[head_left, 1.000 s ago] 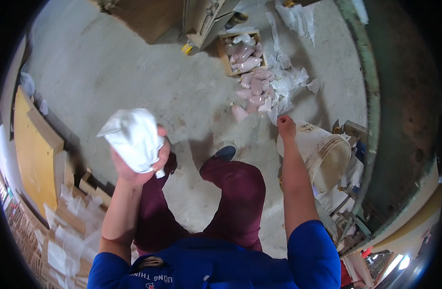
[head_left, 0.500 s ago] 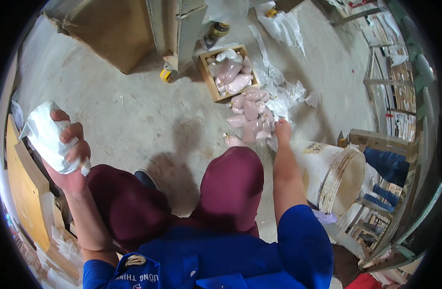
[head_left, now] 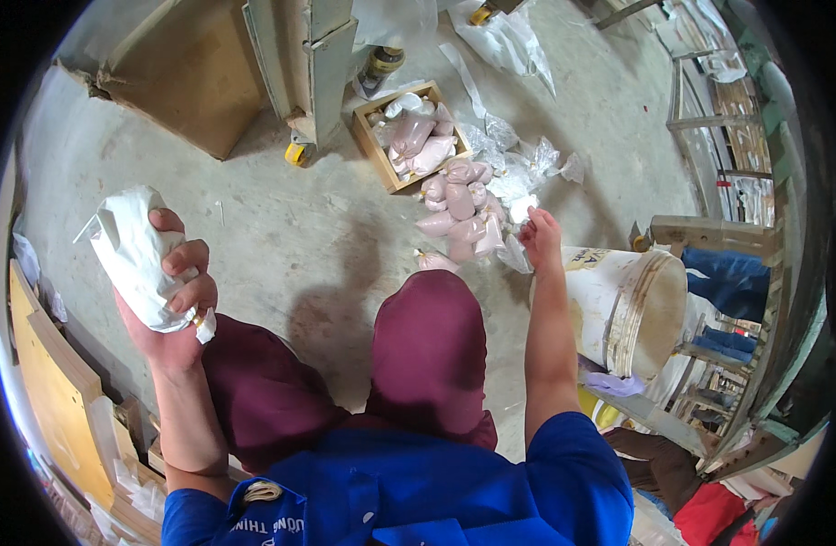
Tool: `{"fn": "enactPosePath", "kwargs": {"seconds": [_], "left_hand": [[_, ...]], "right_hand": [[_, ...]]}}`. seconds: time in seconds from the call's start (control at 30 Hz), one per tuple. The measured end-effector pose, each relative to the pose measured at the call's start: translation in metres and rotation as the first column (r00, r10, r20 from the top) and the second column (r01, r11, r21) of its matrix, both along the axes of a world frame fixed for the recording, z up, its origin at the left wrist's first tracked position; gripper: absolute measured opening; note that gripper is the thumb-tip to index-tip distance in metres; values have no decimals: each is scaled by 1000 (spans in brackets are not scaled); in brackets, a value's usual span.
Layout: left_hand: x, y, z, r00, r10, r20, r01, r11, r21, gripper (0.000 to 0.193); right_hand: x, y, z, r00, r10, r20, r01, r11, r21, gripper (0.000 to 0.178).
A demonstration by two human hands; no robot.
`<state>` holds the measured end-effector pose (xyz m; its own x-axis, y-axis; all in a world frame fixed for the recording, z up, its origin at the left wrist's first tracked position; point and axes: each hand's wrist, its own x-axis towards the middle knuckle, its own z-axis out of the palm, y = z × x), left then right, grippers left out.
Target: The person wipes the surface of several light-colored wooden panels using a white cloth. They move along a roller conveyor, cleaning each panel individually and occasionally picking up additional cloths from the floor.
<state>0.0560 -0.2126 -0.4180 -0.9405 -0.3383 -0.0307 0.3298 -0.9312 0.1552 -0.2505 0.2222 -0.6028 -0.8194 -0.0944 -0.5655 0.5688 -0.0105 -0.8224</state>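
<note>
- The left hand is gripping a white bag, its fingers curling firmly round the side; the bag's gathered end is poking out beside the heel of that hand.
- The right hand is hanging half-closed, thumb and fingers drawing near each other; whether it is pinching any plastic, I cannot tell.
- Just left of the right hand, a heap of pink bags is lying on the floor, looking filled and closed.
- Beyond that heap, ahead and left of the right hand, a wooden box is holding more bags of similar kind.
- Ahead of the right hand, crumpled clear plastic is spreading beside the heap.
- Right of the right hand, a white bucket is lying on its side.
- Stage, as judged: part-way. Several bags are already sitting in the box; the heap is lying outside, and the white bag is not yet resting anywhere but in the left hand.
</note>
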Motion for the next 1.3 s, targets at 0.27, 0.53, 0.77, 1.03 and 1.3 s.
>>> {"fn": "enactPosePath", "kwargs": {"seconds": [0.27, 0.53, 0.77, 1.03, 1.3], "left_hand": [[0, -10, -4, 999, 23, 24, -24, 998, 64, 41], [16, -12, 2, 996, 26, 91, -30, 999, 38, 41], [36, -26, 5, 994, 69, 88, -67, 997, -26, 43], [26, -9, 10, 985, 53, 167, -41, 997, -73, 42], [30, -18, 7, 974, 48, 223, -36, 998, -57, 41]], "right_hand": [[74, -71, -48, 961, 35, 276, 45, 960, -278, 14], [87, -85, -59, 705, 662, -256, -218, 545, 809, 20], [4, -1, -105, 806, 403, -434, 133, 592, 795, 41], [18, -16, -116, 967, 247, -55, -175, 811, 558, 48], [82, -62, -99, 656, 702, -276, -109, 451, 886, 33]]}}
